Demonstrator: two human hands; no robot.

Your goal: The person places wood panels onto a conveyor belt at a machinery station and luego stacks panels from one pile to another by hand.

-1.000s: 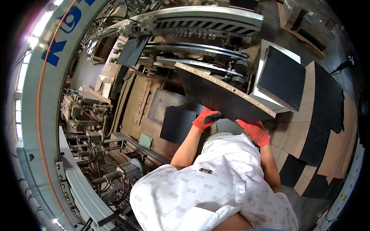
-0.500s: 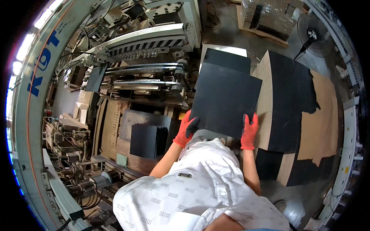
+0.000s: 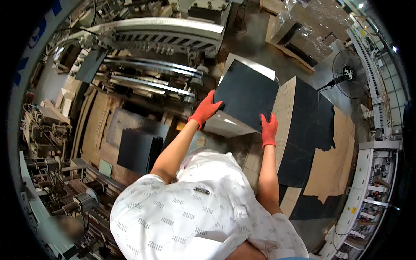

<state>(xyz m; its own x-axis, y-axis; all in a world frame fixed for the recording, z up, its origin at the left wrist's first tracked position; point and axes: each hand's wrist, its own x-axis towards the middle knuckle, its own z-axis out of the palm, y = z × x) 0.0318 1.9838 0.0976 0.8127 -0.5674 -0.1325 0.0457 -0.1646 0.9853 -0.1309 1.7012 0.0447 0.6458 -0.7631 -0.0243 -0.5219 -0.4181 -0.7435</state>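
Observation:
A black board sheet point(image 3: 248, 93) lies over a pale, light-coloured stand in front of me. My left hand point(image 3: 206, 110), in a red glove with dark fingertips, grips the sheet's left edge near its front corner. At the near right corner my right hand point(image 3: 269, 131), gloved the same way, pinches the edge with its thumb and fingers. The fingers underneath are hidden. White flat surface point(image 3: 259, 65) of the stand shows past the sheet's far edge, and its pale front point(image 3: 227, 124) appears below the near edge.
To the right stands a tall stack of board point(image 3: 305, 125), black on top, with torn brown cardboard point(image 3: 331, 156) over it. A machine with metal rollers point(image 3: 151, 69) fills the left. Black sheets point(image 3: 135, 149) are piled on its bed. Behind are a floor fan point(image 3: 348, 73) and a wrapped pallet load point(image 3: 303, 32).
Both hands have moved forward, away from my body, carrying the sheet over the stand. It now covers the black sheet seen there before. My view has shifted and tilted.

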